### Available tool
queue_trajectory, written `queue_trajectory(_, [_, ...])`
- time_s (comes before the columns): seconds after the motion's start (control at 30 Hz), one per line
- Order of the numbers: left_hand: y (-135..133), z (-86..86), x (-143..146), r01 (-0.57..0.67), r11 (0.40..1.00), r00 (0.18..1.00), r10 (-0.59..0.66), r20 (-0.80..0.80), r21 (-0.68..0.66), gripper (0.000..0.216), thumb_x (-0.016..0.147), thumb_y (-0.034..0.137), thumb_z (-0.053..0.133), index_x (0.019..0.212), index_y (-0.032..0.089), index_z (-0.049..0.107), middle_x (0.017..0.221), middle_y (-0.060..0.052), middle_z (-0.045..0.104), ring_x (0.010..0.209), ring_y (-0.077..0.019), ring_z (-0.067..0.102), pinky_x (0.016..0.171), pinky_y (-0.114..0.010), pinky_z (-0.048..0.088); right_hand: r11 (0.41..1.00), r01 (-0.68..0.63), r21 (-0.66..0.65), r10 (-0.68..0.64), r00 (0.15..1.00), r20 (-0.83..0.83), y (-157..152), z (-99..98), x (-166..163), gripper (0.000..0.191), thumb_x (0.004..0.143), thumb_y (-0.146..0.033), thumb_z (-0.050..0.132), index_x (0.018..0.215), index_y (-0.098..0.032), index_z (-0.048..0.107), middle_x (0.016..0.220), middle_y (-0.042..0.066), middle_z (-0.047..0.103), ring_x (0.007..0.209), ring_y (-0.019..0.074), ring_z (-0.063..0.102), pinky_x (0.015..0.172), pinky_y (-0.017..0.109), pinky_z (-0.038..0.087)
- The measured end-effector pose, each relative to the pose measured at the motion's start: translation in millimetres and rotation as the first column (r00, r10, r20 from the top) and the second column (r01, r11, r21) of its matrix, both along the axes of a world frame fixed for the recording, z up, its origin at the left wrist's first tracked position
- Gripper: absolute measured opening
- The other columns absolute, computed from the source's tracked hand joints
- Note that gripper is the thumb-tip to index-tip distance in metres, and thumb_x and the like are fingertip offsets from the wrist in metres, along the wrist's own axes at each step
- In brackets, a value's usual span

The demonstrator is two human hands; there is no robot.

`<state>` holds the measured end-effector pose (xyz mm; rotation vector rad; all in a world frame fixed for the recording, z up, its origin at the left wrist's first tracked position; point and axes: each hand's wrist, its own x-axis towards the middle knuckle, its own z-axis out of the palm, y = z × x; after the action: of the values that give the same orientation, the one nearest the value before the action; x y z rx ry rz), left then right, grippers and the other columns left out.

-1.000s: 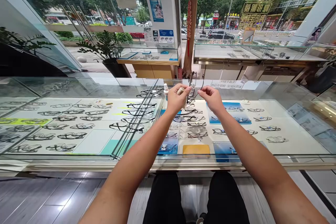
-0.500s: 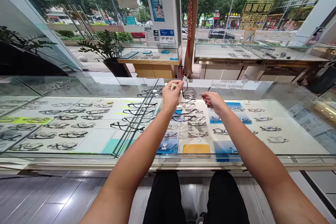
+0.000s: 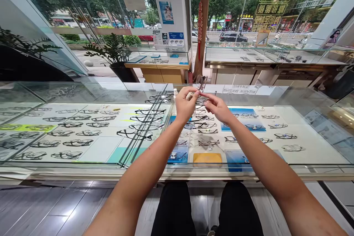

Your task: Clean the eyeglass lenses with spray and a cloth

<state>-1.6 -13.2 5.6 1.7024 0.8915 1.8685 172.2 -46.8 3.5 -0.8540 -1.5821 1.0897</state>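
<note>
My left hand (image 3: 186, 104) is raised over the glass display counter (image 3: 83, 92), closed round a small pale object and pinching a thin-framed pair of glasses (image 3: 201, 82). Its lenses stick up above my fingers. My right hand (image 3: 218, 107) is right beside it, fingertips pinched on the frame's lower part or temple. Behind my left hand a small white spray bottle (image 3: 175, 93) stands on the counter top.
Under the glass lie rows of many spectacle frames (image 3: 74, 132) on white, blue and yellow pads. A second glass counter (image 3: 265, 57) stands across the aisle. Potted plants (image 3: 113, 49) and a shop window are at the back. My knees are under the counter's front edge.
My right hand has come in leftward from the outstretched temple until it meets my left hand. The glasses have turned so that the lenses stand above my fingers.
</note>
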Motion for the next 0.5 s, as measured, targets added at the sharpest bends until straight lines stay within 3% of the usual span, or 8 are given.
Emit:
queue_trajectory(0.27, [2,-3.5,-1,-0.024,0.999,0.999,0.025,-0.022,0.023,0.027,0.094,0.051,0.083,0.087,0.024,0.080,0.099,-0.009,0.076,0.096,-0.0241,0.068,0.085,-0.034,0.051,0.984,0.167,0.058,-0.163,0.984,-0.064,6,-3.4,4,0.072,0.089,-0.042,0.073,0.157,-0.023,0.060,0.070,-0.007,0.045,0.071,0.0189,0.045,0.074,0.036,0.043])
queue_trajectory(0.5, [3,-6.3,-1,-0.013,0.999,0.998,0.011,-0.058,-0.042,0.029,0.091,0.051,0.086,0.085,0.024,0.080,0.093,-0.007,0.072,0.088,-0.0217,0.064,0.079,-0.032,0.048,0.950,0.312,0.029,-0.303,0.938,-0.169,8,0.1,10,0.081,0.088,-0.044,0.078,0.164,-0.032,0.051,0.075,-0.003,0.048,0.076,0.0223,0.044,0.070,0.036,0.044])
